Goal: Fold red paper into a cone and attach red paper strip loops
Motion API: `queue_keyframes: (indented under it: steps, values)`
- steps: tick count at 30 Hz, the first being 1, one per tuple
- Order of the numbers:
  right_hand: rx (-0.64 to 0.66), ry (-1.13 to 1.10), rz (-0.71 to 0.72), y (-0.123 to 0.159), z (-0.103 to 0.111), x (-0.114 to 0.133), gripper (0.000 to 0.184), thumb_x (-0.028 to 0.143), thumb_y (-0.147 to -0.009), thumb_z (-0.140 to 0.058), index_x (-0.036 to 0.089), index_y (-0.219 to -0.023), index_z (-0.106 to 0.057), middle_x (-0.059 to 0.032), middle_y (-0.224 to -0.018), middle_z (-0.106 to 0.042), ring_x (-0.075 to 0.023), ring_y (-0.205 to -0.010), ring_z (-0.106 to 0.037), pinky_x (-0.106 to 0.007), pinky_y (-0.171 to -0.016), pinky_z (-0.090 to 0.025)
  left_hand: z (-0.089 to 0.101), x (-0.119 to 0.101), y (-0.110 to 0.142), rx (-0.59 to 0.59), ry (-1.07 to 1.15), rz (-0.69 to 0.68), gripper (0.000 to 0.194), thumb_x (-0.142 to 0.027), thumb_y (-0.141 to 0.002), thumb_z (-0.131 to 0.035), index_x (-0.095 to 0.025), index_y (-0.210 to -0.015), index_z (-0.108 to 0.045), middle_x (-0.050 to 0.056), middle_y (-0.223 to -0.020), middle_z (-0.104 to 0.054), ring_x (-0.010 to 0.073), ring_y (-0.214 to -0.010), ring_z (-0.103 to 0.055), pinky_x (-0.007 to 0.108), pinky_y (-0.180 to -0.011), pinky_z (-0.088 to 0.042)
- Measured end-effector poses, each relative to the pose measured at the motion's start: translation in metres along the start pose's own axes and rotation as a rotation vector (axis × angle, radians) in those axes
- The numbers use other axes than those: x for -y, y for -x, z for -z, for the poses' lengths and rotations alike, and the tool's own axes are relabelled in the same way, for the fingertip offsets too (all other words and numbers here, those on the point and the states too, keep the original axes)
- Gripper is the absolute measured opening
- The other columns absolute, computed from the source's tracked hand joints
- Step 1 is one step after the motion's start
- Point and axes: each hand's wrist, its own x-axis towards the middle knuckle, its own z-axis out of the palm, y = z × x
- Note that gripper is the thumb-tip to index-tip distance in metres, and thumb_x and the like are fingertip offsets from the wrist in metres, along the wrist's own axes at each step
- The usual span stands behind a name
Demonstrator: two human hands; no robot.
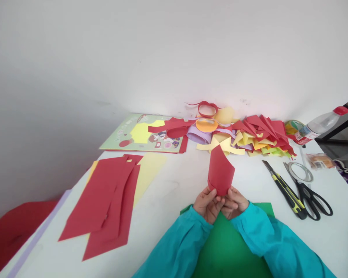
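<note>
Both hands (216, 202) pinching red paper (220, 172), its lower edge partly hidden by fingers (211, 194)

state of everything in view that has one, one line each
red paper piece: curled, held up
left hand: closed on its lower edge
right hand: same
red sheets: flat, overlapping
purple paper: curled
scissors: blades together, lying down
box cutter: lying down, blade position unclear
bottle: cap on
snack packet: can't tell if opened
</note>
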Motion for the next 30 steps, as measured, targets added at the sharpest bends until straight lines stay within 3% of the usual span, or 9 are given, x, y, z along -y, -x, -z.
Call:
queue_keyframes:
  steps: [8, 15, 20, 23, 30]
  values:
    - [0.079, 0.097, -0.012, 0.001, 0.002, 0.0, 0.026, 0.036, -0.077, -0.063, 0.017, -0.093, -0.056, -0.0005, -0.066, -0.069, 0.0044, -0.024, -0.017, -0.01, -0.03, -0.026, -0.004, 0.002, 0.007, 0.077, -0.044, 0.028, 0.007, -0.017, -0.076, -0.063, -0.012, -0.081, -0.061, -0.001, -0.055, -0.063, 0.0054, -0.051, -0.061, 0.016, -0.061, -0.055]
    - [0.038, 0.103, -0.015, 0.001, 0.007, -0.002, 0.03, 0.039, -0.078, -0.061, 0.018, -0.097, -0.054, -0.0032, -0.073, -0.069, 0.004, -0.028, -0.021, -0.011, -0.034, -0.03, -0.011, -0.002, 0.009, 0.013, -0.044, -0.019, 0.017, -0.018, -0.071, -0.069, -0.014, -0.087, -0.063, -0.001, -0.061, -0.067, 0.006, -0.058, -0.063, 0.016, -0.064, -0.055]
    - [-0.037, 0.136, 0.041, 0.003, -0.002, -0.001, 0.034, 0.035, -0.067, -0.072, 0.018, -0.091, -0.055, 0.0003, -0.069, -0.068, 0.0025, -0.03, -0.025, -0.012, -0.033, -0.029, -0.014, -0.001, 0.008, -0.027, -0.092, -0.059, 0.016, -0.016, -0.067, -0.072, -0.013, -0.079, -0.063, 0.001, -0.06, -0.067, 0.007, -0.058, -0.063, 0.022, -0.071, -0.056]
    - [-0.052, 0.143, 0.038, 0.004, -0.008, 0.002, 0.033, 0.032, -0.068, -0.071, 0.02, -0.094, -0.055, 0.0008, -0.068, -0.068, 0.0022, -0.029, -0.024, -0.012, -0.034, -0.029, -0.013, 0.0, 0.007, -0.053, -0.113, -0.066, 0.019, -0.015, -0.065, -0.073, -0.012, -0.08, -0.063, 0.001, -0.061, -0.066, 0.0072, -0.059, -0.062, 0.025, -0.074, -0.055]
    - [-0.047, 0.143, 0.029, 0.006, -0.012, 0.002, 0.026, 0.033, -0.07, -0.07, 0.019, -0.087, -0.056, 0.0045, -0.057, -0.063, 0.0024, -0.03, -0.019, -0.012, -0.035, -0.028, -0.011, -0.001, 0.008, 0.009, -0.166, -0.071, 0.019, -0.018, -0.067, -0.072, -0.012, -0.081, -0.062, -0.001, -0.054, -0.062, 0.0067, -0.051, -0.058, 0.021, -0.059, -0.055]
